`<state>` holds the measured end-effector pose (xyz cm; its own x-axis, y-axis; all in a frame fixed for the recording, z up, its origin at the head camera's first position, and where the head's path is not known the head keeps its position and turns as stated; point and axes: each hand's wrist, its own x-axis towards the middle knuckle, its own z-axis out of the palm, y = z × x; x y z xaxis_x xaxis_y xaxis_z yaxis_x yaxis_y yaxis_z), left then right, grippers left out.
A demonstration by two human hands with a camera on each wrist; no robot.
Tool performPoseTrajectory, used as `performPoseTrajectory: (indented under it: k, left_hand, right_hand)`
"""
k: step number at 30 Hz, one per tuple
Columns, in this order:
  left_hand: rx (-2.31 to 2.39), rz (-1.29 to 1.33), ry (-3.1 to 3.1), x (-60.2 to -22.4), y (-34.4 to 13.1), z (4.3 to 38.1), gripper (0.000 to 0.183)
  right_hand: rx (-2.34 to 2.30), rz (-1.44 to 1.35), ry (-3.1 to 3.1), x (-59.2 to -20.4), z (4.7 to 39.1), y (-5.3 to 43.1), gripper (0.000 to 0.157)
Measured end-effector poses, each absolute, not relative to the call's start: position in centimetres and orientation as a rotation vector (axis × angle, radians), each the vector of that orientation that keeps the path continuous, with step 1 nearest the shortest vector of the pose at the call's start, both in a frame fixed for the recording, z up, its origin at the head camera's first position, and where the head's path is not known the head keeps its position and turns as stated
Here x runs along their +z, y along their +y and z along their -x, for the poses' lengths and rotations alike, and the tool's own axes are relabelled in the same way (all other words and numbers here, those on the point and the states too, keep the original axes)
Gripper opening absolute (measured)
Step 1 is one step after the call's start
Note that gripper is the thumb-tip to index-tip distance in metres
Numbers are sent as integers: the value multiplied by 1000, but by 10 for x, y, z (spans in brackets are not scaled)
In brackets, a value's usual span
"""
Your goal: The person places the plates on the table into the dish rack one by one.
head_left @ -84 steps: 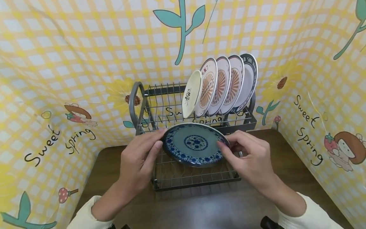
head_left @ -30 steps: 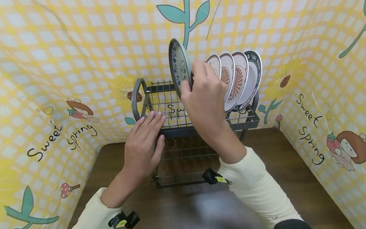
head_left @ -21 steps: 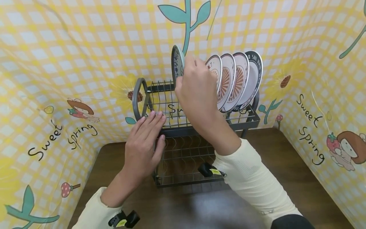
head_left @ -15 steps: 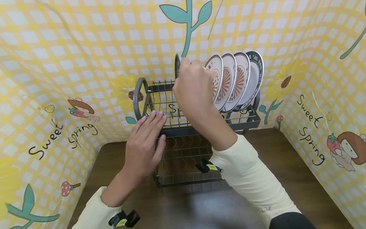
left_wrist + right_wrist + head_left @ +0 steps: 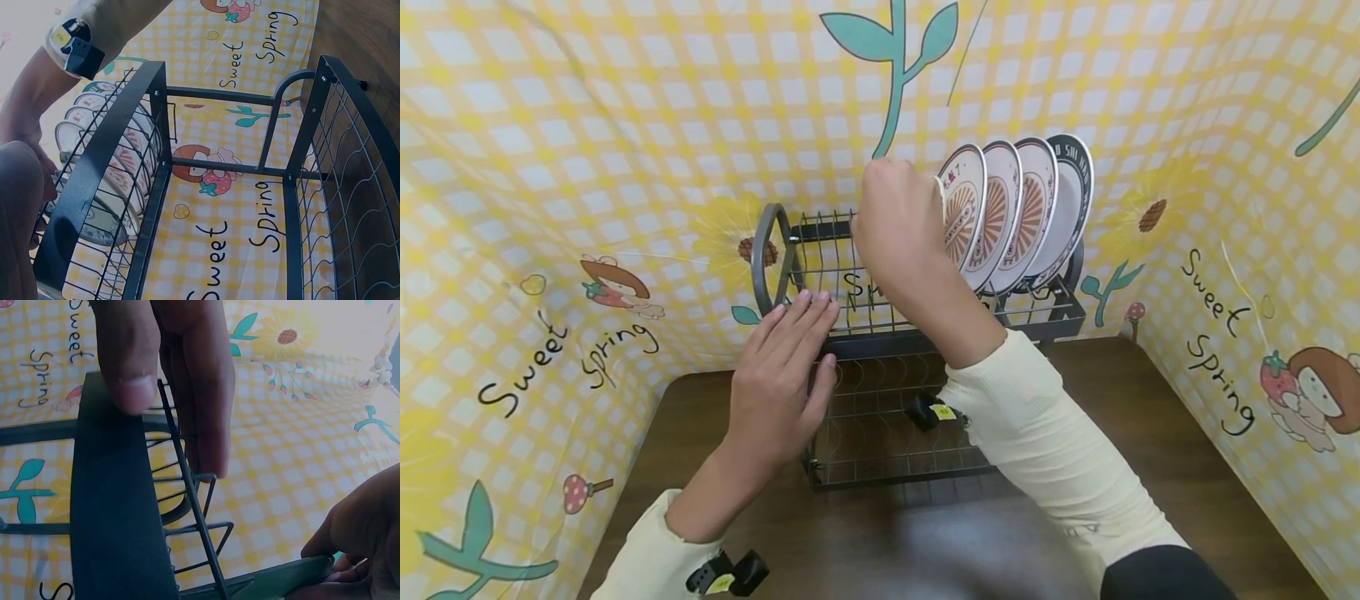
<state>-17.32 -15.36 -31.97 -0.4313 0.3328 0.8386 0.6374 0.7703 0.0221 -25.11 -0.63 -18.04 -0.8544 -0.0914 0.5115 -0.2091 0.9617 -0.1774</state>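
Observation:
My right hand (image 5: 898,225) is over the upper tier of a dark metal dish rack (image 5: 887,343) and covers the blue-patterned plate in the head view. The right wrist view shows it pinching the rim of that plate (image 5: 284,575), which stands edge-on at the wires; its lower part (image 5: 103,228) shows through the rack in the left wrist view. My left hand (image 5: 778,379) rests on the rack's front left corner with fingers straight, the thumb (image 5: 134,394) against the wide front bar. Right of my right hand, several orange-patterned plates (image 5: 996,221) stand upright in the slots.
A dark-rimmed white plate (image 5: 1071,208) stands rightmost in the row. A cream dish's edge (image 5: 941,196) shows beside my right hand. The lower wire tier (image 5: 887,417) sits beneath, on a brown wooden table (image 5: 700,467). Yellow checked cloth (image 5: 647,150) walls in the back and sides.
Both hands held the blue-patterned plate in front of the rack at first. The right hand then raised it upright and lowered it into the upper tier; the left hand moved onto the rack's corner.

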Motion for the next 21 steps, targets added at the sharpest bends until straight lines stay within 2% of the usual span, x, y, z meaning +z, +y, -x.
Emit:
performPoseTrajectory:
  k: [6, 21]
  left_hand:
    - [-415, 724, -2064, -320, -154, 173, 47]
    - [-410, 714, -2093, -321, -157, 174, 48]
  right_hand:
    - [172, -198, -2665, -179, 258, -8, 18]
    - [185, -178, -2733, -178, 261, -12, 23]
